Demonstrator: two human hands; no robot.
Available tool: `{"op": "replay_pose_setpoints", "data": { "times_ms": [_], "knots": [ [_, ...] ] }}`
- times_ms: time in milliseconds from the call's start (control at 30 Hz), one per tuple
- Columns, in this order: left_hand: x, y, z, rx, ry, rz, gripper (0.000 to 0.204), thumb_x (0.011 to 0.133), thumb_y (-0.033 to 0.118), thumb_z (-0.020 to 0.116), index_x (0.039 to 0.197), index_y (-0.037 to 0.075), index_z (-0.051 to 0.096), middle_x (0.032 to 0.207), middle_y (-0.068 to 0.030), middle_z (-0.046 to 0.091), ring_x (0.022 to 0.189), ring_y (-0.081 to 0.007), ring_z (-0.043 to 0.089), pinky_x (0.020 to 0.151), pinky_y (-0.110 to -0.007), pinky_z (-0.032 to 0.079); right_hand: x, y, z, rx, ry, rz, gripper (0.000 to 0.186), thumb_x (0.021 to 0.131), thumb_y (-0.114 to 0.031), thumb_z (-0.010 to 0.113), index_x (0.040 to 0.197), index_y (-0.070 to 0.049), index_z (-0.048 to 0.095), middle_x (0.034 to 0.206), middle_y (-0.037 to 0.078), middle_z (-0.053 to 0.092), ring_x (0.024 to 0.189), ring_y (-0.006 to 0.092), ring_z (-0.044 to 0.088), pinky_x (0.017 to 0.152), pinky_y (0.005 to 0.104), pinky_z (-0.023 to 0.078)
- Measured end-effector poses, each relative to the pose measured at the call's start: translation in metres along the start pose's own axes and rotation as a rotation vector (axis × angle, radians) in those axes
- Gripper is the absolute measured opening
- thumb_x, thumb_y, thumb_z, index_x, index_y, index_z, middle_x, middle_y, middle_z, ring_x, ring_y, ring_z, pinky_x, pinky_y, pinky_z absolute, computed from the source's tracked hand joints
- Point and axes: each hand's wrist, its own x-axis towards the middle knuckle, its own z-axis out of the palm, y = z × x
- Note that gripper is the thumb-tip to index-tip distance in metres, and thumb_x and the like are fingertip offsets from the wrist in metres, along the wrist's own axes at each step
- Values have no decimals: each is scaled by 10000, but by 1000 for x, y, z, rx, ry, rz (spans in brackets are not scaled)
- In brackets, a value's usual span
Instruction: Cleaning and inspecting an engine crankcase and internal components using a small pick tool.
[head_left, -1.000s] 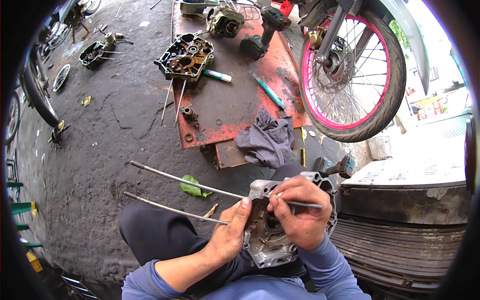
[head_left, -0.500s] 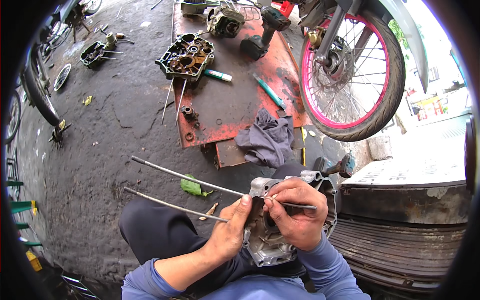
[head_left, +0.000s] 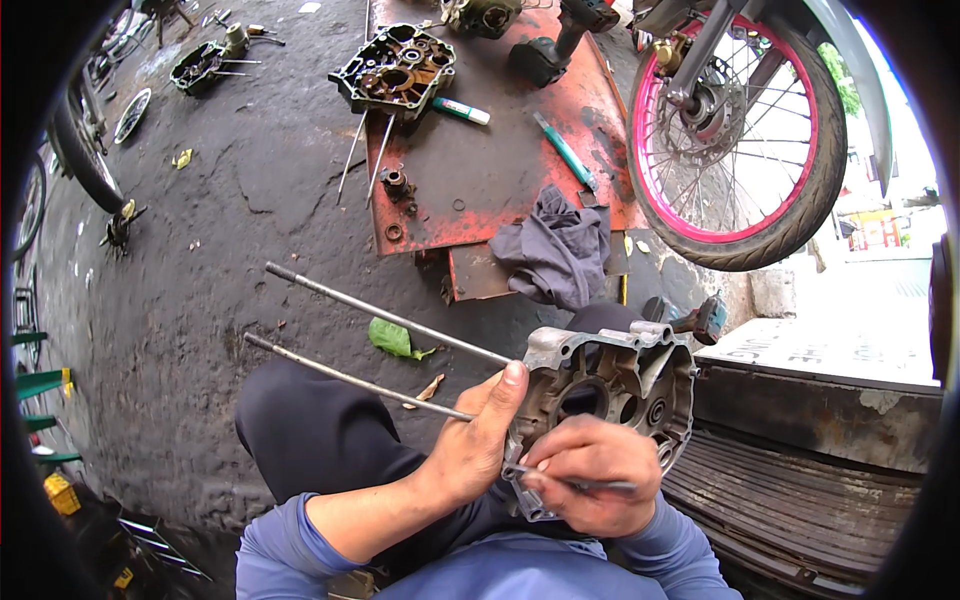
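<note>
A grey metal engine crankcase half (head_left: 625, 365) rests tilted over my lap, with two long studs sticking out of it to the left, an upper stud (head_left: 390, 322) and a lower stud (head_left: 360, 382). My left hand (head_left: 468, 445) is closed round the case's left edge, where the studs enter, its thumb lying along the rim. Pinched in my right hand (head_left: 595, 475) is a thin grey metal tool (head_left: 612, 486), its tip at the lower left rim of the case. The fingers are slightly blurred and hide part of the tool.
Ahead, a red metal platform (head_left: 430, 235) bears another crankcase half (head_left: 395, 75), a tube (head_left: 461, 111), a teal-handled tool (head_left: 566, 155), a grey rag (head_left: 560, 245) and a cordless drill (head_left: 560, 45). A pink-rimmed motorcycle wheel (head_left: 815, 160) stands at the right, above a bench (head_left: 800, 420).
My right hand has moved down along the case's rim with the tool, uncovering more of the case's inside. The case sits slightly farther right, and the view has shifted.
</note>
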Motion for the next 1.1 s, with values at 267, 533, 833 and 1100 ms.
{"op": "replay_pose_setpoints", "data": {
  "times_ms": [267, 533, 833, 1100],
  "knots": [
    [3, -4, -3, 17, -12, 20, 657, 1099, 536, 282, 1161, -14, 637, 1040, -84, 677, 939, -140, 597, 855, -313, 497, 2, 6, 0, 6, -8, -77, 158, 794, 38, 795, 888, 6, 673, 854, 150, 713, 718, 259, 694, 637, 346, 569],
    [3, -1, -3, 66, -21, 37, 702, 1090, 560, 272, 1196, -17, 657, 1086, -106, 706, 974, -154, 647, 878, -316, 513, 2, 11, 3, 29, -18, -121, 184, 794, 35, 801, 919, 3, 668, 867, 157, 708, 718, 269, 694, 633, 354, 569],
    [-1, 8, -2, 156, 36, -26, 678, 1082, 570, 309, 1174, -1, 662, 1049, -97, 700, 950, -145, 635, 875, -308, 503, 2, 10, 2, 71, -42, -64, 172, 791, 29, 806, 910, 1, 684, 868, 152, 707, 710, 253, 687, 591, 336, 543],
    [3, 7, -2, 72, -12, -44, 694, 1077, 583, 319, 1143, -9, 675, 1020, -98, 712, 925, -151, 640, 855, -312, 512, -5, -2, 9, 41, 24, 81, 160, 810, 30, 794, 909, 6, 670, 864, 186, 706, 696, 242, 681, 589, 328, 537]
  ]
}}
